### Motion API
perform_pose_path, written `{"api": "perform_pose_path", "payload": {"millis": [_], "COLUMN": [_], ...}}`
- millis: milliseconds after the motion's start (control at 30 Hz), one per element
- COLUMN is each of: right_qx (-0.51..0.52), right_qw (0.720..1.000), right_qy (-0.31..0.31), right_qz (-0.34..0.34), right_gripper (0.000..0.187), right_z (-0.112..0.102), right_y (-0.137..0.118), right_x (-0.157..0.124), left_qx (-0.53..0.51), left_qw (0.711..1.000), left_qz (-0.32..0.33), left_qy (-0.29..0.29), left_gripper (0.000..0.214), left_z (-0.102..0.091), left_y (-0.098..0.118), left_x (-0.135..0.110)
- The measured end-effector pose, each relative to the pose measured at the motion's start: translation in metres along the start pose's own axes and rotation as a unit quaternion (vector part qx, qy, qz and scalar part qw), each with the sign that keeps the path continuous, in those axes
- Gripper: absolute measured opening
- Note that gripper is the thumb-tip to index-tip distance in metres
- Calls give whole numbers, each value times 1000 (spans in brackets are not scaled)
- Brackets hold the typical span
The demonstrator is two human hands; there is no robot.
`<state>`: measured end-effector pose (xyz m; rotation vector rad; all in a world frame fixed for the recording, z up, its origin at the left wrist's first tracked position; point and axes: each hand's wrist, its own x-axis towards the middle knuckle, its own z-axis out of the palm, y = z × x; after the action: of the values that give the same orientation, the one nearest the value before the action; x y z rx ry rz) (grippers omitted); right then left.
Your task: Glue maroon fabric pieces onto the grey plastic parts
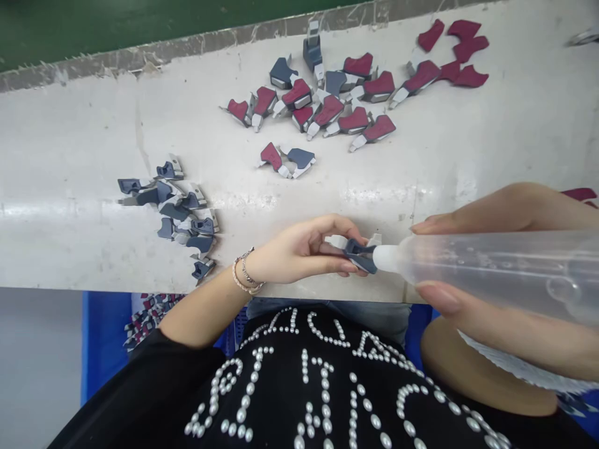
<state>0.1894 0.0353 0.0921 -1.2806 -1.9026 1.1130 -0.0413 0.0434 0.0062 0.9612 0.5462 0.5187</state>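
Observation:
Between the thumb and fingers of my left hand is a small dark blue and white plastic part, its hollow side showing. My right hand is wrapped round a clear squeeze bottle that lies nearly level, with bubbles in the liquid inside. The bottle's white nozzle points left and meets the plastic part. A pile of similar blue and white parts lies left of my left hand. Farther back are several parts with dark red covers.
Loose dark red pieces lie at the back right of the white table. A blue bin below the near edge holds many red, blue and white parts. A metal object sits at the far right edge.

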Motion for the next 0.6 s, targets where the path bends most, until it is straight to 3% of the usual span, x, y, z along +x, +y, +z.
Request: {"api": "perform_pose_path", "payload": {"millis": [233,400,600], "right_qx": [-9,25,3], "right_qw": [1000,999,1000], "right_qy": [23,9,-15], "right_qz": [14,19,18], "right_gripper": [20,17,22], "right_z": [1,3,1], "right_y": [-2,0,2], "right_x": [2,1,2], "left_qx": [-24,-5,13], "left_qw": [1000,999,1000], "left_qz": [2,25,10], "left_qy": [-19,-21,-15], "left_gripper": [27,25,26], "left_z": [0,1,1], "left_y": [0,0,-1], "left_x": [-1,-2,-2]}}
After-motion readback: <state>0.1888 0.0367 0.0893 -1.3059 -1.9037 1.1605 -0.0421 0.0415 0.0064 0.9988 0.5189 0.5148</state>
